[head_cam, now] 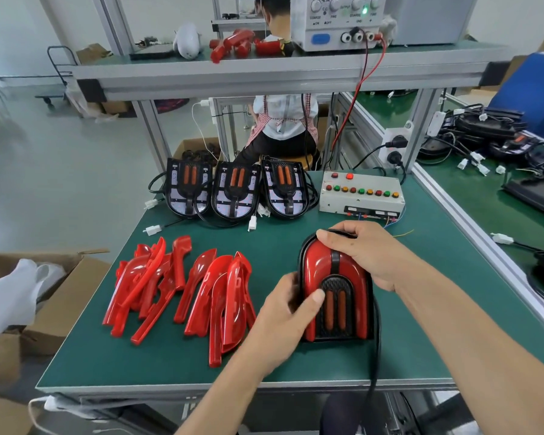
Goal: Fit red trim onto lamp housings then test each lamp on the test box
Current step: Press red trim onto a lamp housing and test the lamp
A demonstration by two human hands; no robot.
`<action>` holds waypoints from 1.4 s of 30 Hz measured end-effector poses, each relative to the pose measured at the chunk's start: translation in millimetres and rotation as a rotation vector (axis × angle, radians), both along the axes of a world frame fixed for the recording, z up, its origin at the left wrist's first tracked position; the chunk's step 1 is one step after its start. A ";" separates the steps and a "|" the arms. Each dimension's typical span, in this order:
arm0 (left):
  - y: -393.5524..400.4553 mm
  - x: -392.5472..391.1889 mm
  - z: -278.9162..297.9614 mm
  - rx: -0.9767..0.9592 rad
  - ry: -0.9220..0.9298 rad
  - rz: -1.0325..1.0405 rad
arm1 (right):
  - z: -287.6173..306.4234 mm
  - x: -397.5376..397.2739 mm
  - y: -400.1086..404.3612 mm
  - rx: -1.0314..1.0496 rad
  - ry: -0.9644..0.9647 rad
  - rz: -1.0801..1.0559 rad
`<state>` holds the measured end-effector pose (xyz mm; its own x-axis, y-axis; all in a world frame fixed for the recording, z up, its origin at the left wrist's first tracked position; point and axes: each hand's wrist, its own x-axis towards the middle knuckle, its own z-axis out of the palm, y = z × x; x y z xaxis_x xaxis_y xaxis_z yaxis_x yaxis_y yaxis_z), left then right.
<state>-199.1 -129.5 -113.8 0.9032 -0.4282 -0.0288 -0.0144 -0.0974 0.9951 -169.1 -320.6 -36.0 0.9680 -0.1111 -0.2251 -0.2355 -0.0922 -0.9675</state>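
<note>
Nearest the camera, two bare forearms reach over the front edge of a green-matted bench. The left hand grasps the left flank of a lamp housing, thumb laid across its glossy face and the other fingers hidden behind the rim. The right hand curls over the housing's rounded top, fingers bent around the far edge and gripping it.

The housing lies flat on the mat at front centre-right, a black arch-shaped shell already wearing smooth, shiny red trim with a dark stripe down the middle. Its long axis runs away from the camera: the domed end points toward the test box, the squared end toward the person. Near the squared end sits a textured black grille (honeycomb-like) framing two upright orange reflector bars. A black cable trails off the bench edge.

To the left lies a loose heap of red trim pieces, curved, glossy plastic, mostly lengthwise front to back. Behind them three untrimmed housings stand in a row, black shells with pale inner boards, domed ends toward the camera. The test box, a scuffed white case with rows of red, green and yellow buttons, sits just beyond the right hand.
</note>
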 end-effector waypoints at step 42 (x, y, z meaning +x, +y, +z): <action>-1.8 -23.4 8.6 -0.118 0.341 0.098 | -31.2 -43.4 -19.8 -0.152 -0.078 -0.041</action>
<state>-222.5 -131.3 -105.2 0.8872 -0.3583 -0.2908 0.3235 0.0336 0.9456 -212.5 -340.4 -67.2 0.9758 -0.1780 -0.1268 -0.1667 -0.2310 -0.9586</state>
